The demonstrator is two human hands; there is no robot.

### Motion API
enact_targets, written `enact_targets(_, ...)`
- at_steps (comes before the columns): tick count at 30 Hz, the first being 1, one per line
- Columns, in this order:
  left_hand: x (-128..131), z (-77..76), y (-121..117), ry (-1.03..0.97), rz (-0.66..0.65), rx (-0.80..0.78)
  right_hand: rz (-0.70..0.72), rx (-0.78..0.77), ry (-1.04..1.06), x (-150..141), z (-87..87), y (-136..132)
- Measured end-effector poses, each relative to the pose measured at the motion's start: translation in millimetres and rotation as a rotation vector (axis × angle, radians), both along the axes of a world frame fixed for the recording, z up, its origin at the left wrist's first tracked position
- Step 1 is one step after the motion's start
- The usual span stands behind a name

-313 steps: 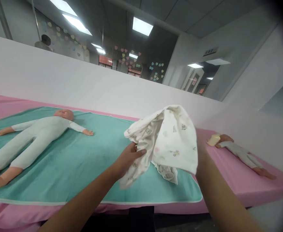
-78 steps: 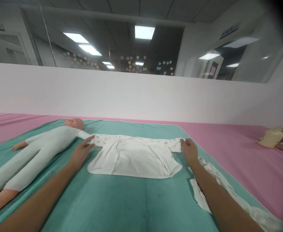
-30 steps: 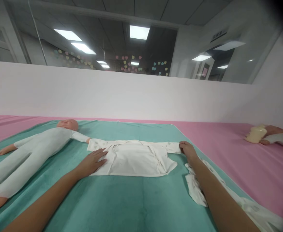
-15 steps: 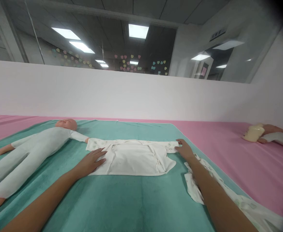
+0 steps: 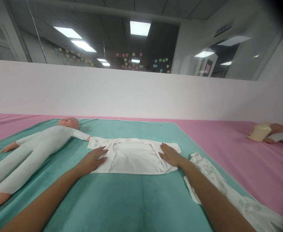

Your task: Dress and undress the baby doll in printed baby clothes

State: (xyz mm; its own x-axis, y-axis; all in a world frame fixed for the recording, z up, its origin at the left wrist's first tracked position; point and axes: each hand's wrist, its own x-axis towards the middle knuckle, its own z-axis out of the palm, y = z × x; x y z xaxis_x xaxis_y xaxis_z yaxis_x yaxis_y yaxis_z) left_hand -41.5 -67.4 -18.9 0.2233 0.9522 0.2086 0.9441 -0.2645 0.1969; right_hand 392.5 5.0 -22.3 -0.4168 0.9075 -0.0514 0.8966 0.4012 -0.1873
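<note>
A white baby shirt (image 5: 131, 156) lies spread flat on the teal mat (image 5: 122, 199), sleeves stretched out to both sides. My left hand (image 5: 93, 158) rests flat and open on the shirt's left part, fingers pointing right. My right hand (image 5: 169, 154) lies flat and open on the shirt's right part, near the ties. A baby doll (image 5: 35, 141) in a pale one-piece suit lies on its back to the left, its arm reaching close to the shirt's left sleeve.
White patterned trousers (image 5: 223, 190) lie crumpled along the mat's right edge, under my right forearm. The pink-covered table (image 5: 228, 145) runs right, where a second doll (image 5: 280, 135) and a cream bottle (image 5: 258, 133) lie. A white partition wall (image 5: 131, 90) stands behind.
My right hand has slid left from the end of the right sleeve onto the shirt's body. My left hand has stayed pressed on the left side.
</note>
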Motion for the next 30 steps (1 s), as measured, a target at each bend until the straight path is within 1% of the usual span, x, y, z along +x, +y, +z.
enact_targets(4,6.8,5.2,-3.5,-0.049,-0.005,0.121,-0.090,0.159,0.088,-3.2,6.8,-4.3)
enact_targets(5,12.0,7.8,-6.6,-0.061,-0.031,0.152,-0.101,0.157,0.110,-4.5,7.8,-5.1)
enact_targets(7,27.1,14.0,-15.6,-0.081,-0.137,0.175,-0.073,0.076,0.121,-7.3,7.7,-6.4)
enact_targets(9,46.1,19.9,-26.5,-0.084,-0.298,0.120,-0.023,-0.036,0.104,-10.2,6.8,-7.8)
enact_targets(10,55.4,22.2,-31.7,-0.075,-0.376,0.072,-0.013,-0.062,0.104,-11.9,7.3,-8.9)
enact_targets(12,70.8,25.6,-39.6,-0.050,-0.474,0.000,-0.018,-0.034,0.142,-16.9,12.1,-13.7)
enact_targets(13,75.9,26.7,-41.9,-0.036,-0.491,-0.012,-0.021,-0.003,0.177,-20.6,16.3,-18.0)
enact_targets(15,80.1,28.2,-43.3,0.001,-0.486,-0.001,-0.007,0.058,0.267,-30.4,26.2,-31.6)
enact_targets(16,79.6,28.7,-42.9,0.028,-0.474,0.011,0.018,0.064,0.306,-35.9,30.6,-40.9)
enact_targets(19,71.4,29.2,-40.3,0.132,-0.434,0.042,0.159,0.047,0.330,-49.3,36.2,-73.3)
enact_targets(21,64.7,27.8,-39.0,0.190,-0.405,0.075,0.251,0.088,0.275,-50.7,32.6,-91.8)
enact_targets(23,60.1,25.2,-38.2,0.242,-0.369,0.118,0.284,0.168,0.230,-45.3,25.5,-103.0)
enact_targets(27,60.3,21.2,-39.3,0.314,-0.284,0.183,0.282,0.329,0.177,-31.1,11.9,-106.1)
enact_targets(30,64.8,23.9,-43.6,0.297,-0.257,0.183,0.277,0.409,0.153,-30.9,8.5,-104.6)
